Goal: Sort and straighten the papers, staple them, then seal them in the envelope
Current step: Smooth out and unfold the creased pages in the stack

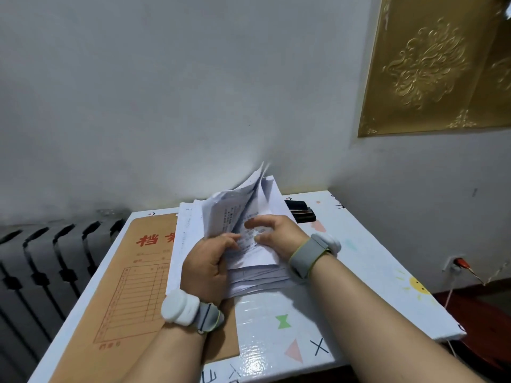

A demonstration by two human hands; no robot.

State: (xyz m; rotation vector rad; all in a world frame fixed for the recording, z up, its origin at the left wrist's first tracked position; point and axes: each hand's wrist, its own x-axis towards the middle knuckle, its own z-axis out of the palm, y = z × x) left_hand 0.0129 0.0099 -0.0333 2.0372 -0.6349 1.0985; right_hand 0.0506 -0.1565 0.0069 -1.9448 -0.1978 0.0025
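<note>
Grips the near left edge of the papers (250, 214) at frame centre with the left hand (206, 262), fingers curled round, thumb on top, likely to anchor the pile while sorting. Spreads the right hand (278, 239) over the lifted top sheets, fingers half bent, tips on the print; pinching or only pressing, cannot tell. Has the envelope (132, 277) flat at lower left, partly under the pile, and the stapler (302, 212) just behind, probably ready for later steps.

Untidy white printed papers (249, 280), upper sheets lifted and fanned, overlap the flat brown envelope's (132, 272) right edge, black stapler (301, 212) just behind.
</note>
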